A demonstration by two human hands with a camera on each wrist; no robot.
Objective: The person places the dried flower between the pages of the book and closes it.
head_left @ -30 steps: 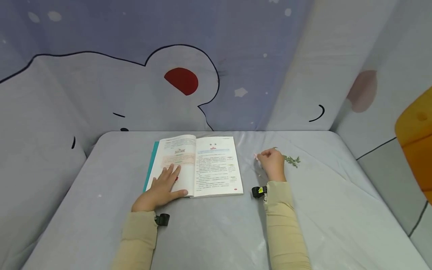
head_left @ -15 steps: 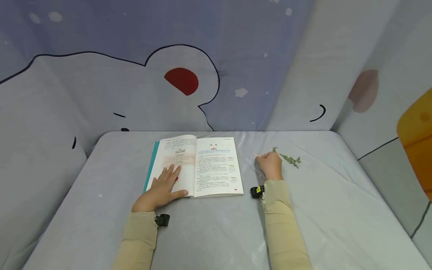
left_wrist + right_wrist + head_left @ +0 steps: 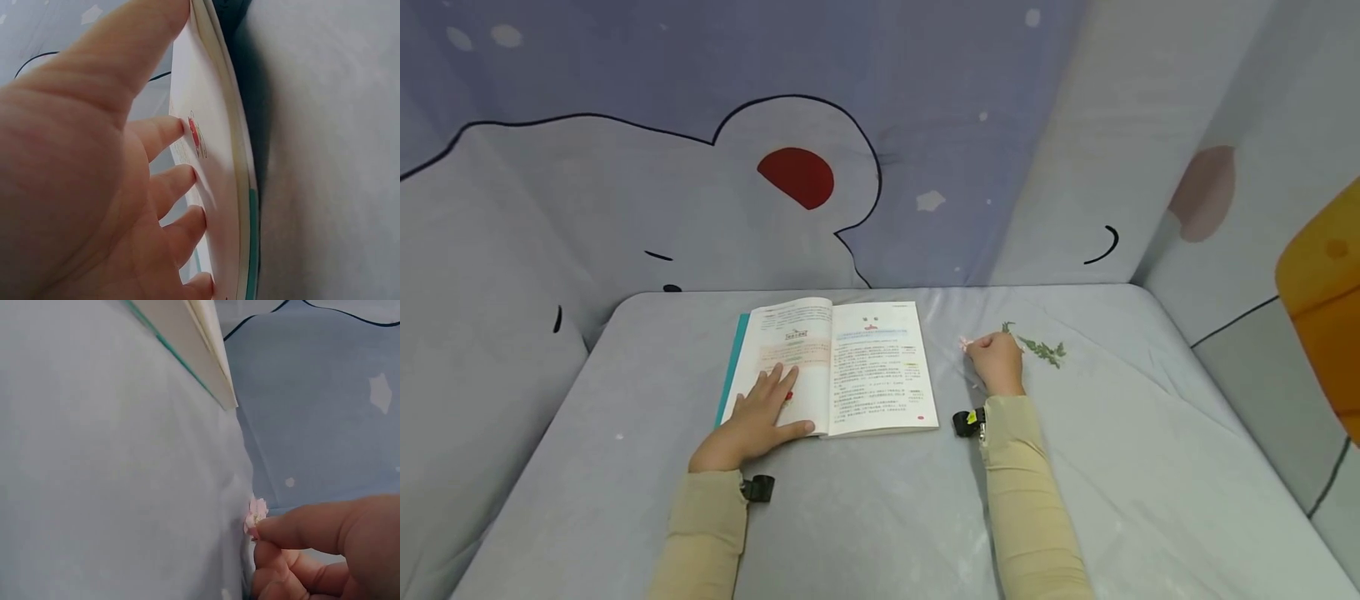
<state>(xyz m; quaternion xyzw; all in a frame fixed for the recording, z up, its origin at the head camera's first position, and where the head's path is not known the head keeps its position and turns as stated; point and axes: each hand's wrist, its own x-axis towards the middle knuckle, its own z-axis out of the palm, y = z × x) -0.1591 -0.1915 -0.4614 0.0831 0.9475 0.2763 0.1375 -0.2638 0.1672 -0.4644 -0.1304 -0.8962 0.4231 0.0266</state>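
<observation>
An open book (image 3: 880, 375) with a teal cover lies on the cloth-covered table. My left hand (image 3: 757, 421) rests on its left page, fingers spread and thumb near the lower edge. In the left wrist view the fingertips (image 3: 197, 219) touch the page beside a small red printed picture. To the right of the book, my right hand (image 3: 997, 364) pinches a small pale pink flower (image 3: 255, 515) between thumb and forefinger, low over the table. Part of the flower is hidden behind the thumb. Just beyond that hand lie a leafy green sprig (image 3: 1043, 351) and a smaller green piece (image 3: 1007, 327).
A pale grey sheet covers the table (image 3: 865, 517). Printed fabric walls (image 3: 940, 150) rise at the back and both sides. A tiny pale fleck (image 3: 226, 594) lies near the right hand.
My right hand has shifted slightly left, closing its fingers on the flower and uncovering more of the green pieces. The left hand stays in place on the page.
</observation>
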